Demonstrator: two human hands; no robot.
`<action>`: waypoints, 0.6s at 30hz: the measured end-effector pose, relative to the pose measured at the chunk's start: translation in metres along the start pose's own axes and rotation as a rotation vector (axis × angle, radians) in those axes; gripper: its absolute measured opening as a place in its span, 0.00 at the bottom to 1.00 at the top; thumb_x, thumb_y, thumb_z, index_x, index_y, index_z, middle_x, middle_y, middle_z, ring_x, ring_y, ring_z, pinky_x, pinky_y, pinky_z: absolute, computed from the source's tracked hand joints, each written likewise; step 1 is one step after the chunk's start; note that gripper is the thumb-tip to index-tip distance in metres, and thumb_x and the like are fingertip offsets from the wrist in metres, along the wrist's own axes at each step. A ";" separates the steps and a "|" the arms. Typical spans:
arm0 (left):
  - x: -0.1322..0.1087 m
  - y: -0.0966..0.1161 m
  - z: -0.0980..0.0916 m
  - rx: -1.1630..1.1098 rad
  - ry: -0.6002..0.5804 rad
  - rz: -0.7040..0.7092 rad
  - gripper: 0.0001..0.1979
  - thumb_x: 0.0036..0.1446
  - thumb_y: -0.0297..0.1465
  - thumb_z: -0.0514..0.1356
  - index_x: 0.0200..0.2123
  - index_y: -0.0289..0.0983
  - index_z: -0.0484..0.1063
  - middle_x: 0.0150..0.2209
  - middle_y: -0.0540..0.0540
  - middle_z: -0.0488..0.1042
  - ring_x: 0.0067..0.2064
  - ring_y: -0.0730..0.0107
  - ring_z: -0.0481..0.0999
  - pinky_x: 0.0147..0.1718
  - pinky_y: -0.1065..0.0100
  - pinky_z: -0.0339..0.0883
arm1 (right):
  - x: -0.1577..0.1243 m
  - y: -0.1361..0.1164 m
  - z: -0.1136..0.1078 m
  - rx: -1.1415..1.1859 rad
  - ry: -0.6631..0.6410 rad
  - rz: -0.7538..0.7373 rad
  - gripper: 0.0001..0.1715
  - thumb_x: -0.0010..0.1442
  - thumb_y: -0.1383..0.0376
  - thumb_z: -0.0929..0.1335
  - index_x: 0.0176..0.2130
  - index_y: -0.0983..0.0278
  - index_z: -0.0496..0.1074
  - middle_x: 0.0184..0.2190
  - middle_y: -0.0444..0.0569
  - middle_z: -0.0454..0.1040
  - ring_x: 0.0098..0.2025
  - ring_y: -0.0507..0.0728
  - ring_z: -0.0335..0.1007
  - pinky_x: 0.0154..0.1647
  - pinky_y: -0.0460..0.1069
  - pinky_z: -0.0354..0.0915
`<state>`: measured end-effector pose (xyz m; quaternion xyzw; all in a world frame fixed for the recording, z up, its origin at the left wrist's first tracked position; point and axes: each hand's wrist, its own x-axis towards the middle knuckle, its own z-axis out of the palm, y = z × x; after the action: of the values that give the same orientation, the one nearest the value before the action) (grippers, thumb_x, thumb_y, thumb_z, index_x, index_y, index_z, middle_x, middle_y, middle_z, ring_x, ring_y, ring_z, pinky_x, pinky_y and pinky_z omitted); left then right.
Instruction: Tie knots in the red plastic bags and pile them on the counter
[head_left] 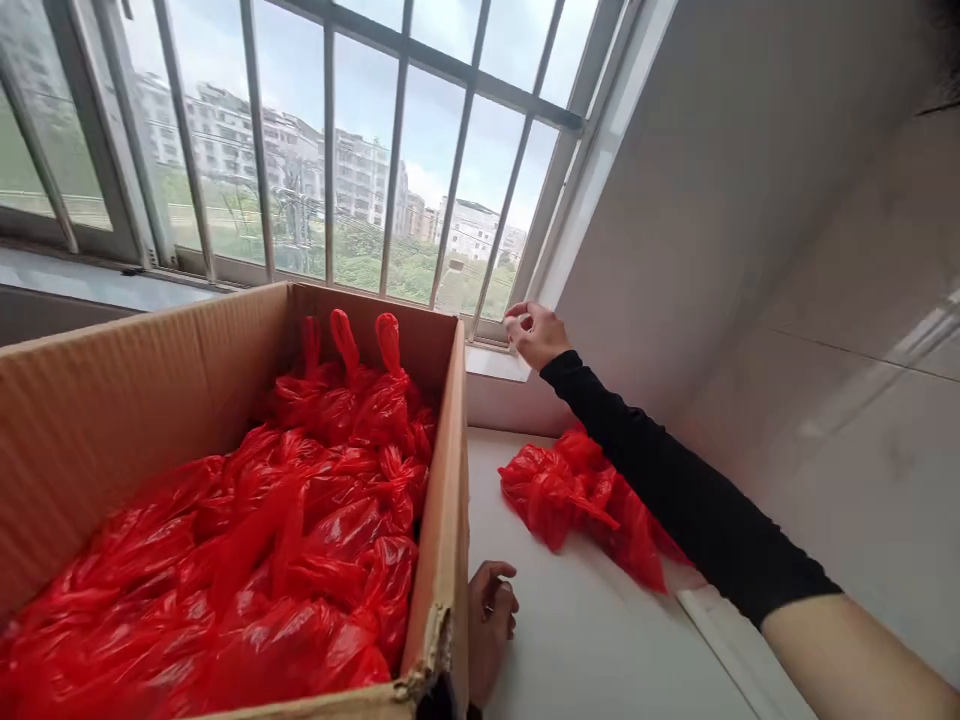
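My right hand point(538, 336), at the end of a black sleeve, is raised in front of the window's lower right corner, by the sill. Its fingers are bent with a gap between them, and I see nothing in them. Low beside the cardboard box point(442, 520), my left hand point(491, 625) hovers over the white surface, fingers loosely curled and apart; the box wall hides part of it. Knotted red plastic bags point(300, 530) fill much of the box, several with loops standing up. Crumpled red plastic bags point(559, 490) lie under my right forearm.
A barred window point(360, 150) spans the back, with a narrow sill point(495, 362) below it. A clear bottle point(451, 286) stands behind the box's far corner. The white tabletop point(585, 640) runs along the box's right side, up to a pale wall point(660, 230).
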<state>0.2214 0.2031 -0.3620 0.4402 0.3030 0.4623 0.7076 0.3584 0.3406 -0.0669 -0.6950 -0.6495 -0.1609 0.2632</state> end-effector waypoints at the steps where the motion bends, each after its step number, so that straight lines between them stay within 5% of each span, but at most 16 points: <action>1: -0.001 -0.003 0.005 0.018 -0.043 -0.001 0.16 0.46 0.44 0.64 0.33 0.38 0.73 0.20 0.52 0.68 0.21 0.71 0.67 0.20 0.70 0.62 | -0.014 0.021 0.004 -0.081 -0.075 0.060 0.21 0.70 0.59 0.57 0.53 0.65 0.68 0.41 0.50 0.77 0.46 0.56 0.74 0.52 0.52 0.66; 4: 0.003 -0.005 0.008 0.090 -0.125 0.021 0.16 0.49 0.43 0.63 0.36 0.37 0.73 0.22 0.52 0.69 0.23 0.69 0.68 0.22 0.69 0.63 | -0.064 0.078 0.026 -0.170 -0.300 0.190 0.13 0.64 0.60 0.68 0.43 0.67 0.74 0.38 0.51 0.78 0.43 0.58 0.75 0.48 0.53 0.69; 10: 0.013 -0.007 0.002 0.205 -0.158 0.068 0.17 0.53 0.44 0.63 0.38 0.38 0.75 0.24 0.50 0.71 0.25 0.67 0.72 0.24 0.67 0.68 | -0.129 0.125 0.072 -0.154 -0.484 0.249 0.18 0.66 0.59 0.68 0.52 0.65 0.71 0.52 0.52 0.73 0.51 0.60 0.72 0.52 0.60 0.69; 18: 0.017 -0.013 -0.002 0.215 -0.127 0.073 0.20 0.53 0.46 0.64 0.42 0.37 0.74 0.26 0.50 0.73 0.27 0.66 0.73 0.27 0.66 0.71 | -0.114 0.131 0.037 0.152 -0.312 0.302 0.14 0.66 0.58 0.68 0.44 0.66 0.74 0.45 0.50 0.76 0.48 0.58 0.73 0.52 0.59 0.68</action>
<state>0.2316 0.2174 -0.3747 0.5524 0.2892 0.4237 0.6570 0.4718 0.2658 -0.1821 -0.7790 -0.5810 0.0391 0.2326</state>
